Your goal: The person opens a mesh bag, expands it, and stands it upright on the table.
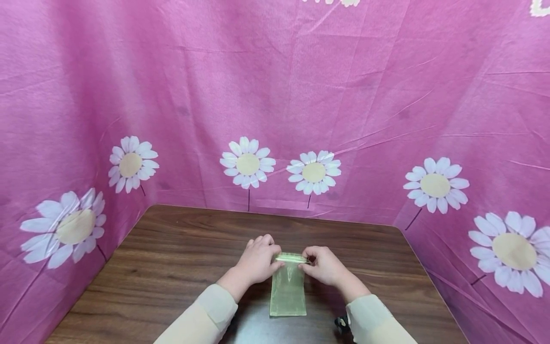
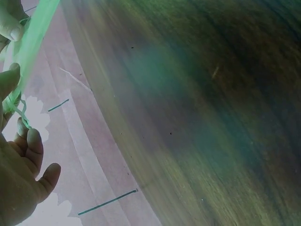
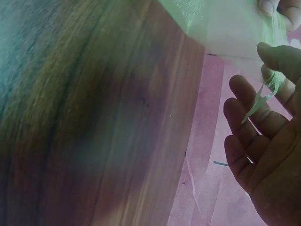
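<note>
A sheer light-green drawstring pouch [image 1: 288, 291] hangs from both hands above the wooden table, its gathered top edge uppermost. At the top left corner my left hand [image 1: 259, 258] pinches the pouch between thumb and fingers. My right hand [image 1: 323, 265] pinches the opposite top corner in the same way. In the right wrist view, a ribbon end [image 3: 258, 103] of the drawstring dangles over the right hand's loosely bent other fingers. Another ribbon loop [image 2: 21, 112] shows by the left hand's fingertips in the left wrist view. The pouch looks flat.
The brown wood-grain table [image 1: 185, 248] spreads around the hands. A pink cloth [image 1: 275, 95] printed with white daisies rises behind and at both sides. A small black object [image 1: 342, 325] shows beside the right sleeve.
</note>
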